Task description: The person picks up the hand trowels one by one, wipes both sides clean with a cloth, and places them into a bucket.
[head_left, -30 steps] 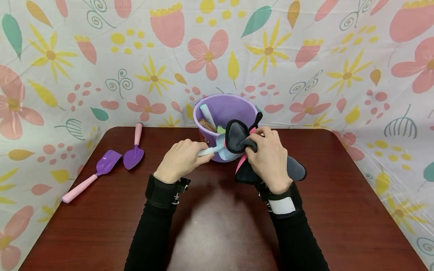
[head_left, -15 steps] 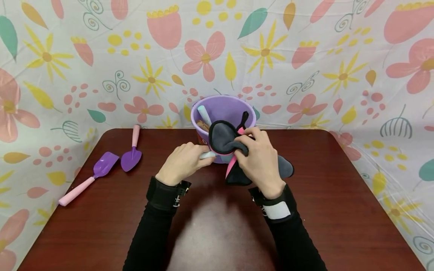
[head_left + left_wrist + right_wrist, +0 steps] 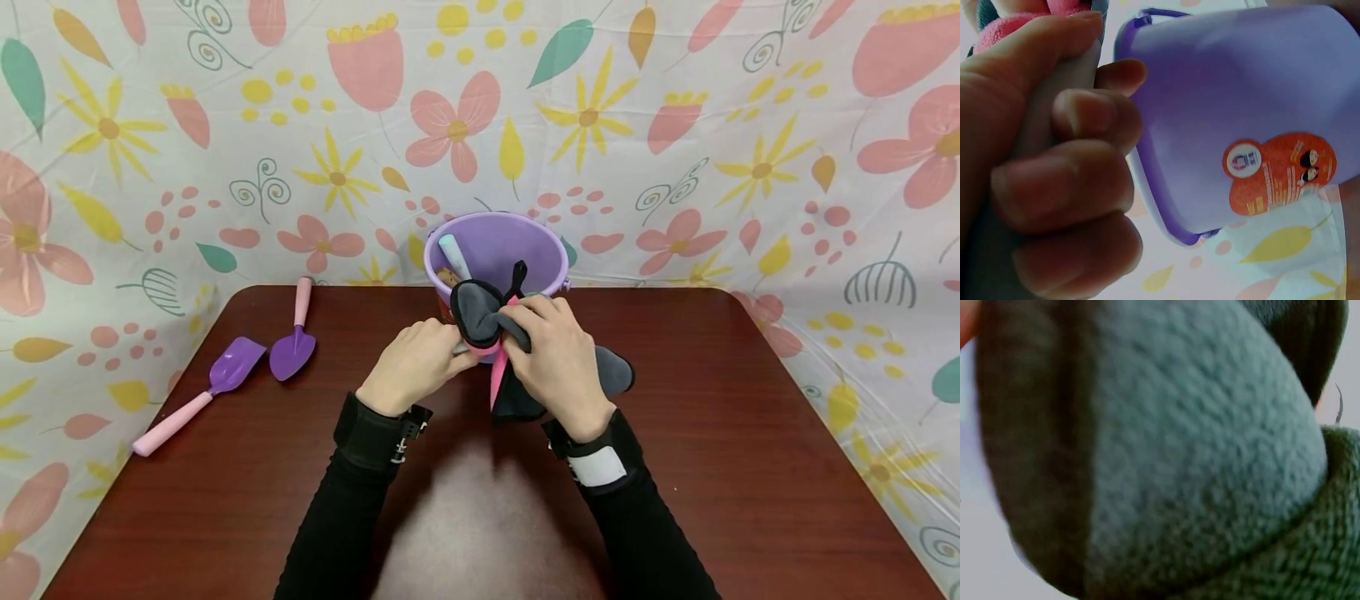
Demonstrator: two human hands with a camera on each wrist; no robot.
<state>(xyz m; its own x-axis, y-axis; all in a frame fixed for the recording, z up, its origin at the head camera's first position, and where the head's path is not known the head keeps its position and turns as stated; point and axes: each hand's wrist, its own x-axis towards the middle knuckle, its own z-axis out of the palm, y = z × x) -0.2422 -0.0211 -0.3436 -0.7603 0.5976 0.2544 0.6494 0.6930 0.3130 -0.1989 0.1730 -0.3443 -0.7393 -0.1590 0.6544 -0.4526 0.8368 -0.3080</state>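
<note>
Grey fleece cloth (image 3: 480, 312), black-edged with pink underside, bunched in right hand (image 3: 558, 362); left hand (image 3: 411, 367) gripping pale handle (image 3: 1054, 125).

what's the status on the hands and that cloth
Left hand grips pale tool handle. Right hand holds grey cloth against it. Purple bucket close behind.
</note>
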